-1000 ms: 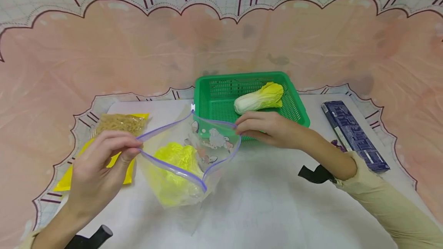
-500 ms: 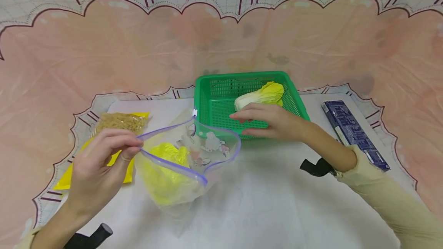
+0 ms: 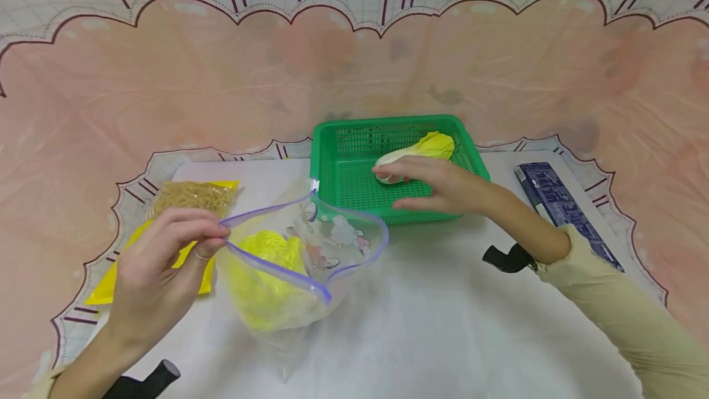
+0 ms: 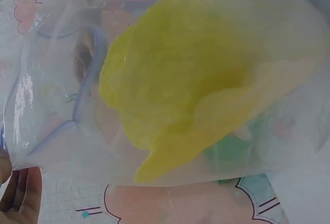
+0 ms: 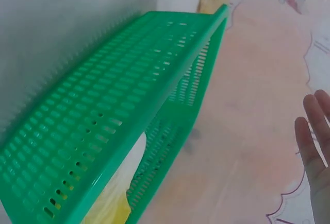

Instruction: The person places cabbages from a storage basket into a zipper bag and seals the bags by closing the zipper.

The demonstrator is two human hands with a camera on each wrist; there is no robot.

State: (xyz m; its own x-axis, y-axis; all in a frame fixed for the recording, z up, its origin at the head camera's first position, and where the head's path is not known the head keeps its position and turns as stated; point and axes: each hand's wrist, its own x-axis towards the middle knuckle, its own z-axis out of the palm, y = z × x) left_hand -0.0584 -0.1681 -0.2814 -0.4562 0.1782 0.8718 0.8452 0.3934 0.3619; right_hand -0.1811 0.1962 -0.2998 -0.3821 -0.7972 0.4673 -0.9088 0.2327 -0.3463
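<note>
My left hand (image 3: 168, 263) pinches the purple-edged rim of a clear zip bag (image 3: 354, 233), whose mouth gapes wide. Inside the bag lies a yellow-leaved napa cabbage (image 3: 268, 263), large behind the plastic in the left wrist view. A second napa cabbage (image 3: 434, 145), white-stemmed with yellow leaves, rests in the green basket (image 3: 338, 196). My right hand (image 3: 437, 183), fingers extended and thumb spread, hovers over the basket's near side and overlaps that cabbage's stem in the head view. In the right wrist view its fingers (image 5: 312, 147) hold nothing.
Left of the bag, a packet of pasta (image 3: 194, 199) lies with yellow packaging (image 3: 102, 285) in front of it. A long dark blue box (image 3: 567, 214) lies at the right of the white table (image 3: 443, 325). A patterned cloth (image 3: 221, 91) spreads behind.
My right hand has let go of the bag's right rim and moved over the basket, towards the cabbage there. The left hand keeps its grip; the bag sags slightly and stays open.
</note>
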